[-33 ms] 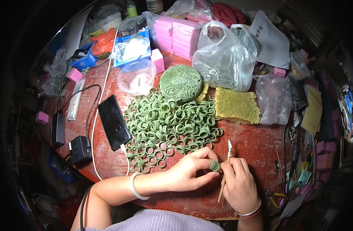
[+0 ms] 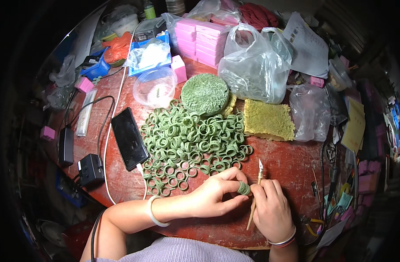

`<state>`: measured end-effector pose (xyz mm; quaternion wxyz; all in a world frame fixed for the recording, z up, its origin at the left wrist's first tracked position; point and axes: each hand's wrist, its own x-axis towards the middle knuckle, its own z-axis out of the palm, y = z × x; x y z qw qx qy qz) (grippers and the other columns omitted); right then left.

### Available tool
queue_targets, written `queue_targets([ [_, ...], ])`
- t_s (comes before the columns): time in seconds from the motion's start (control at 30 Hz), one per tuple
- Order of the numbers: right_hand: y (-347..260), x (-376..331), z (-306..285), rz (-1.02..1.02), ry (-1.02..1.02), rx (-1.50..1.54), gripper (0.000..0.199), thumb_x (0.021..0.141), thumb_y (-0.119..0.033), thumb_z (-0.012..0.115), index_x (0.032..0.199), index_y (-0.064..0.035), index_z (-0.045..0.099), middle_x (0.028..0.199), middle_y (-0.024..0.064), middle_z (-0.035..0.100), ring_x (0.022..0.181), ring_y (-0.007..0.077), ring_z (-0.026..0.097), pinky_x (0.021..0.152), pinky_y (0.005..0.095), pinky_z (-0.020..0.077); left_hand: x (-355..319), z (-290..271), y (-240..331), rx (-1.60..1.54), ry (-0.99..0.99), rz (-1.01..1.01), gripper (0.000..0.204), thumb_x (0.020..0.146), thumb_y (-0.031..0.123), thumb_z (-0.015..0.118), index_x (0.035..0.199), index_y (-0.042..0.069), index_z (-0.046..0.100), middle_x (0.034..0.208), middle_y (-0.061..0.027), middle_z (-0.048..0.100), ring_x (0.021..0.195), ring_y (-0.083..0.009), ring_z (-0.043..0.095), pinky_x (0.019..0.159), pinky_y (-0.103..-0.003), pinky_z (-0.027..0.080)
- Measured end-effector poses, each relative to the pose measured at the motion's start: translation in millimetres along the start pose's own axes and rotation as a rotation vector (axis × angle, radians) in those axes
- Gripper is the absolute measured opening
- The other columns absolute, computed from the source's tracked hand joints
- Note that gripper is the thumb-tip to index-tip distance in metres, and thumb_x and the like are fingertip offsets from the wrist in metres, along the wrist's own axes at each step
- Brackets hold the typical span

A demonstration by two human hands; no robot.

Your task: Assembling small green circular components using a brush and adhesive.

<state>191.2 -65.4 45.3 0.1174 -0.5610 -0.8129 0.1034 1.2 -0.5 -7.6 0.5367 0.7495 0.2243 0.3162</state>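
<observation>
My left hand (image 2: 217, 194) has bent fingers, with a ribbed green ring piece (image 2: 243, 188) around the end of one finger; whether it is one ring or a few stacked cannot be told. Pinched in my right hand (image 2: 272, 209) is a craft knife (image 2: 253, 212), its thin wooden handle slanting down and its pointed metal blade facing away from me. The fingertips of both hands nearly meet at the ring piece. Just beyond my left hand lies a wide heap of small green rings (image 2: 189, 139).
Behind the heap are a round green textured pad (image 2: 204, 94), a yellow sponge (image 2: 269, 120), a clear tub (image 2: 154, 89) and a filled plastic bag (image 2: 254, 65). A phone (image 2: 130, 137) with a white cable lies left. Pliers (image 2: 313, 226) and tools crowd the right edge. Pink blocks (image 2: 200, 39) stand far back.
</observation>
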Motion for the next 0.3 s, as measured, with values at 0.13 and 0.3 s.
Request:
queue_targets([
  [0.13, -0.4, -0.3, -1.7, 0.033, -0.075, 0.011, 0.027, 0.079, -0.002, 0.063, 0.106, 0.0011, 0.058, 0.095, 0.0152, 0.054, 0.093, 0.0319, 0.057, 0.079, 0.0394, 0.051, -1.7, 2.0, 0.5, 0.011, -0.005, 0.007, 0.017, 0.085, 0.006, 0.072, 0.098, -0.002, 0.066, 0.106, -0.0125, 0.058, 0.098, -0.0262, 0.057, 0.086, -0.035, 0.047],
  [0.3, -2.2, -0.3, -0.3, 0.049, 0.04, 0.152, 0.03, 0.079, -0.001, 0.064, 0.108, -0.0012, 0.057, 0.095, 0.0149, 0.054, 0.094, 0.0314, 0.058, 0.079, 0.0398, 0.0513, -2.4, 0.9, 2.6, -0.021, 0.011, -0.014, 0.017, 0.085, 0.006, 0.072, 0.099, -0.001, 0.066, 0.106, -0.0125, 0.059, 0.098, -0.0265, 0.058, 0.086, -0.035, 0.047],
])
